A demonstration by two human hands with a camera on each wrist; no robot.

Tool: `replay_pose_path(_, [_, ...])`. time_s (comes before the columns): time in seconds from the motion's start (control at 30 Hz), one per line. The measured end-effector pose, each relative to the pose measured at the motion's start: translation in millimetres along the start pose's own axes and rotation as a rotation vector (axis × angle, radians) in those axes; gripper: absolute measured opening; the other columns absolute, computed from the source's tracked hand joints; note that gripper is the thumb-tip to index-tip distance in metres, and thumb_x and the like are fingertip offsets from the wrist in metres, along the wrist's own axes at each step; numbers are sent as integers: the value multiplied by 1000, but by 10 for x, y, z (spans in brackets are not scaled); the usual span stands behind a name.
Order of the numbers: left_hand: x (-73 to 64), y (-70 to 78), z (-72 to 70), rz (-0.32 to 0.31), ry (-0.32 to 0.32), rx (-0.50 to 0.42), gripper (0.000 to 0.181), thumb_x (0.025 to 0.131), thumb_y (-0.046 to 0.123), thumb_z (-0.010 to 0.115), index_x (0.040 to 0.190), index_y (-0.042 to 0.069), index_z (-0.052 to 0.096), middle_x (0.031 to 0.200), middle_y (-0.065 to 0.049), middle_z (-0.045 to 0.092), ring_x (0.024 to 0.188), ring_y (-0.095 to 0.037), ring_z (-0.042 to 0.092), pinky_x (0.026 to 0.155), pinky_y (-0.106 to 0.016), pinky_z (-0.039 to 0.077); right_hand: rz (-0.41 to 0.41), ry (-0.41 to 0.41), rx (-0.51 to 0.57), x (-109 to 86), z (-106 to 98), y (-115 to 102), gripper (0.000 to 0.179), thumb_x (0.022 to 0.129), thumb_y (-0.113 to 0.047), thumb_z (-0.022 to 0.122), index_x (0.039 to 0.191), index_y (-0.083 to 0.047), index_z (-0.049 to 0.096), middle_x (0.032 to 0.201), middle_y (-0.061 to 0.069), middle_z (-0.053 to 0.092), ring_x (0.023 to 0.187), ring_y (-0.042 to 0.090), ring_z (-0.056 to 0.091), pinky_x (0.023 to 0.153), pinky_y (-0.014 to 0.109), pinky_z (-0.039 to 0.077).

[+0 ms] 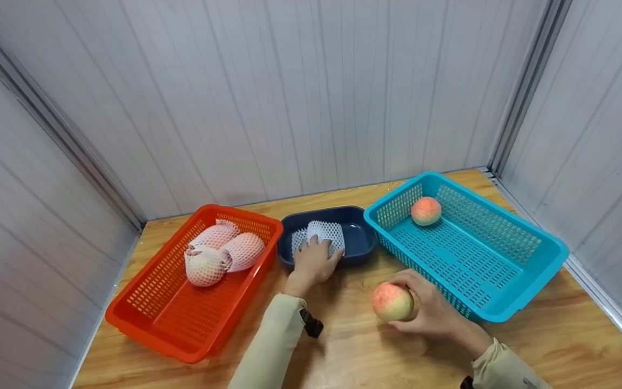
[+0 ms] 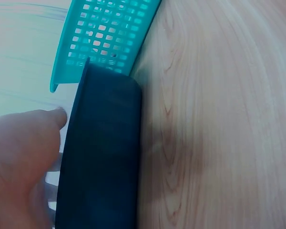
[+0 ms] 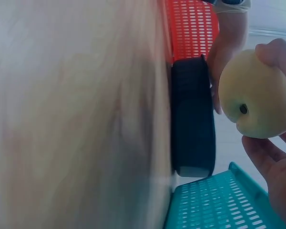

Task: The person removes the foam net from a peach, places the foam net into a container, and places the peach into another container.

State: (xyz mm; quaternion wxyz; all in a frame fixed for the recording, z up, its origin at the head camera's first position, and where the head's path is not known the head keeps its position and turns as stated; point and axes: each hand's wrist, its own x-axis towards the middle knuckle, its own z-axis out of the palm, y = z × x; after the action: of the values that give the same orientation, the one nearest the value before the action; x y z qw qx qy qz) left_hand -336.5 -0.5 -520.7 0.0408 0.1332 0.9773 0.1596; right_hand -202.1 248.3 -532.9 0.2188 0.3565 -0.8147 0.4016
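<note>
My right hand (image 1: 432, 310) grips a bare peach (image 1: 392, 301) between thumb and fingers, held over the wooden table beside the blue basket. In the right wrist view the peach (image 3: 255, 93) turns its stem hollow towards the camera. My left hand (image 1: 313, 262) reaches over the near rim of a dark blue basin (image 1: 359, 237). Its fingers lie loosely spread on white foam fruit nets (image 1: 326, 231) inside. From the left wrist, the fingers partly vanish behind the basin's wall (image 2: 102, 152).
An orange-red basket (image 1: 181, 324) on the left holds three fruits in foam nets (image 1: 205, 266). The turquoise basket (image 1: 527, 275) on the right contains one bare peach (image 1: 426, 210). Panel walls (image 1: 311, 97) enclose the table (image 1: 349, 346) at the back and sides.
</note>
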Motion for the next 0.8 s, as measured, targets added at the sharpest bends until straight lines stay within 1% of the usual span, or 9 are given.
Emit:
replay_pose_path(0.07, [6, 27, 11, 42, 66, -2, 59, 98, 55, 41, 136, 12, 55, 144, -17, 43, 133, -45, 33, 104, -63, 26, -15, 15, -10, 9, -40, -24, 74, 58, -20, 93, 121, -12, 55, 117, 1, 55, 102, 17, 55, 80, 30, 51])
replay_pose_path(0.13, [4, 69, 13, 106, 150, -12, 53, 99, 51, 44, 131, 12, 59, 139, -16, 48, 130, -42, 37, 104, -60, 29, -37, 29, -19, 17, -82, -52, 75, 57, -20, 92, 121, -10, 54, 117, 1, 54, 101, 16, 54, 80, 29, 50])
replay_pose_path(0.27, [-8, 196, 12, 264, 349, -90, 33, 98, 37, 55, 115, 12, 68, 119, -9, 60, 111, -31, 55, 93, -47, 44, -72, 41, -43, 63, -191, -147, 78, 54, -17, 92, 122, -7, 56, 116, 3, 54, 98, 17, 55, 78, 25, 50])
replay_pose_path(0.33, [-20, 284, 7, 344, 417, -156, 23, 96, 29, 60, 107, 13, 71, 109, -4, 63, 101, -24, 59, 87, -40, 48, -84, 47, -51, 102, -262, -227, 80, 50, -13, 93, 122, -4, 58, 115, 6, 54, 97, 18, 56, 79, 22, 49])
replay_pose_path(0.43, [-39, 437, 8, 435, 460, -220, 15, 94, 23, 64, 100, 14, 73, 99, 1, 65, 92, -16, 61, 81, -32, 51, -113, 61, -41, 190, -394, -385, 81, 46, -7, 93, 119, 0, 60, 113, 13, 55, 95, 21, 56, 80, 18, 47])
replay_pose_path(0.5, [-51, 535, 16, 477, 480, -226, 12, 93, 22, 66, 98, 15, 74, 97, 3, 66, 89, -13, 61, 79, -29, 51, -142, 65, -27, 263, -487, -487, 79, 45, -3, 92, 117, 3, 61, 111, 16, 55, 94, 23, 56, 80, 16, 46])
replay_pose_path(0.57, [-63, 625, 34, 502, 497, -215, 11, 92, 22, 68, 96, 15, 75, 95, 5, 67, 86, -10, 62, 75, -26, 51, -176, 69, -27, 330, -573, -540, 78, 45, -1, 91, 115, 6, 61, 109, 19, 55, 93, 24, 56, 80, 16, 46])
replay_pose_path(0.7, [-92, 781, 101, 534, 515, -179, 9, 89, 23, 71, 94, 18, 76, 95, 7, 67, 85, -7, 63, 74, -23, 51, -213, 75, -73, 378, -711, -457, 77, 47, -6, 91, 117, 4, 61, 111, 18, 56, 94, 22, 57, 81, 17, 46])
replay_pose_path(0.8, [-111, 897, 169, 575, 519, -162, 10, 88, 22, 72, 95, 18, 77, 100, 5, 67, 88, -9, 63, 75, -24, 51, -198, 78, -120, 371, -818, -339, 76, 53, -14, 91, 120, 0, 60, 114, 15, 56, 97, 20, 56, 83, 17, 46])
